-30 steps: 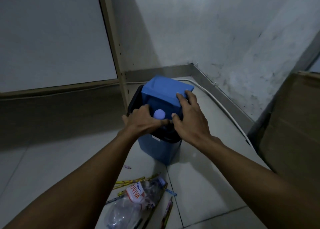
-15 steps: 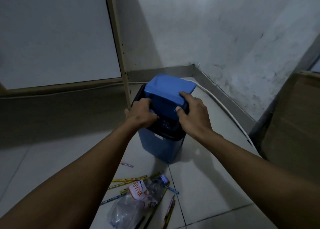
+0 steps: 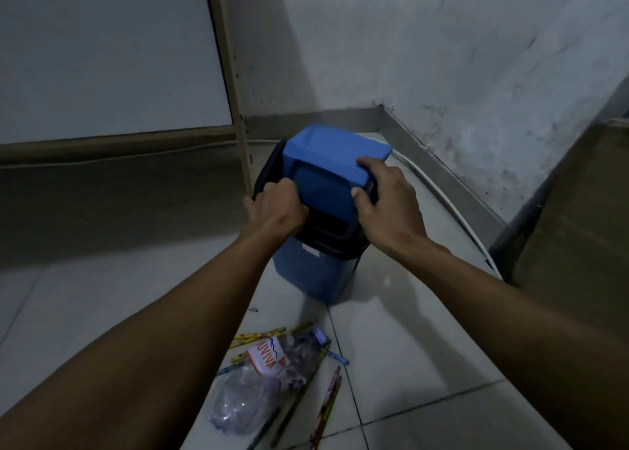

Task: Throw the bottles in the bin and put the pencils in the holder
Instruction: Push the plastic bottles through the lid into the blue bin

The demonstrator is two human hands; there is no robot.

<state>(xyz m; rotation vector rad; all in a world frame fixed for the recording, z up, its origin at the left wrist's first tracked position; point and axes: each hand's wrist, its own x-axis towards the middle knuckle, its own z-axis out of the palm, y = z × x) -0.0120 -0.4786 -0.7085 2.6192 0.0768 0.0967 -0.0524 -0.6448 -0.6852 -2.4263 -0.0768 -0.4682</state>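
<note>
Starting with the big stuff: a pale panel (image 3: 102, 51) fills the upper left of the frame with a wooden post (image 3: 235, 85) running down its right edge, and a scuffed wall (image 3: 459, 58) takes the upper right, with a brown cardboard-looking surface (image 3: 585, 238) cut off at the right edge. The tiled floor (image 3: 408, 364) covers the lower half, and a white cable (image 3: 442, 197) runs along the baseboard right of centre. Dead centre is the blue bin (image 3: 316, 276) with a black rim and a blue swing lid (image 3: 326, 170) tilted on top. The left hand (image 3: 275, 211) is at the lid's left edge, fingers curled in tight, but they're tucked against the rim so I can't tell if it's pinching anything or just closed on itself. The right hand (image 3: 384, 204) is on the lid's right corner, fingers draped over the top edge and thumb pressed on the front face, so it's clamped on the lid. The opening under the lid is just dark, can't see inside. Lower centre, near the bin's base, a crushed clear bottle (image 3: 262, 385) with a red-and-white label and blue cap lies on the floor, its lower end partly hidden by the left forearm. Scattered pencils (image 3: 262, 335) lie around and under it, a few more running off the bottom edge (image 3: 326, 405). No pencil holder anywhere in frame. It's all pretty dim.
</note>
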